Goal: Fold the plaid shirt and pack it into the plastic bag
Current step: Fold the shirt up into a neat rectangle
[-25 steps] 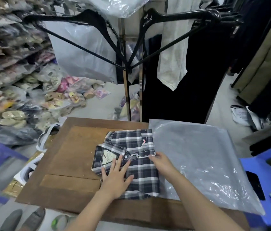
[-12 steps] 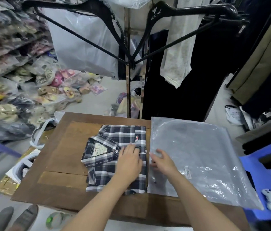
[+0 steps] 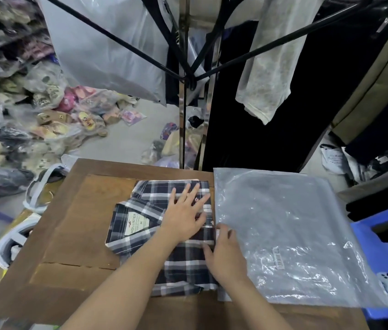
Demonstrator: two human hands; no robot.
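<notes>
Head view: plaid shirt (image 3: 183, 265) lies under the flat left hand (image 3: 183, 220).

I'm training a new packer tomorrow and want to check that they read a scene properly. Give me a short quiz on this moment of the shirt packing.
1. True or false: the plaid shirt is already inside the plastic bag.
2. The left hand rests: A flat on the shirt; B inside the bag; C on the floor.
3. Fill in: on the table, the bag lies to the shirt's ___ side.

Key: 1 false; 2 A; 3 right.
</notes>
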